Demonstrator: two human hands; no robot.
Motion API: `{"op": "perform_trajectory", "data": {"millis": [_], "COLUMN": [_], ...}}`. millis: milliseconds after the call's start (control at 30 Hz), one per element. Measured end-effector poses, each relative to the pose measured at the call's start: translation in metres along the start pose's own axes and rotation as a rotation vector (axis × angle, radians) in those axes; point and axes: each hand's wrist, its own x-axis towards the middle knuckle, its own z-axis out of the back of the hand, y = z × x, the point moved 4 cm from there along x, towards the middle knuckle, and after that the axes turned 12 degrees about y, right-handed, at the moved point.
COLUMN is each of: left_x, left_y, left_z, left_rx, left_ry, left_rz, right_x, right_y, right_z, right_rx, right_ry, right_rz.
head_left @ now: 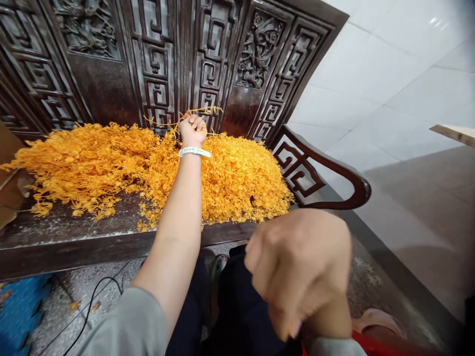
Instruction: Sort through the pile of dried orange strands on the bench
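Note:
A large heap of orange, thin, curly plastic-looking pieces (237,183) covers much of the dark wooden bench seat. My left hand (193,129), with a pale band on its wrist, reaches over the back of the heap. Its fingers are closed on a few thin orange strands (210,108) that stick out to both sides. Close to the camera, in front of the bench, my right hand (302,259) is curled into a fist and blurred. A speck of orange shows by its fingertips, but what it holds is hidden.
The bench's carved backrest (100,79) stands behind the heap, and a curved armrest (356,190) juts out on the right. A cardboard box (9,173) sits at the left end. Below are a black cable (91,309) and a blue mat (25,314).

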Motion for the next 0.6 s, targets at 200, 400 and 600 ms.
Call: {"op": "perform_trajectory", "data": {"millis": [200,400,600], "left_x": [-0.009,-0.03,-0.055], "left_y": [0.024,0.052,0.068], "left_z": [-0.015,-0.016,-0.007], "left_rx": [-0.073,0.052,0.316], "left_ry": [0.079,0.183,0.422], "left_rz": [0.073,0.306,0.6], "right_x": [-0.082,-0.073,-0.078], "right_y": [-0.074,-0.119,-0.125], "right_z": [0.081,0.097,0.093], "right_rx": [0.105,0.54,0.208], "right_ry": [-1.5,-1.86,-2.259], "right_rz": [0.105,0.338,-0.079]}}
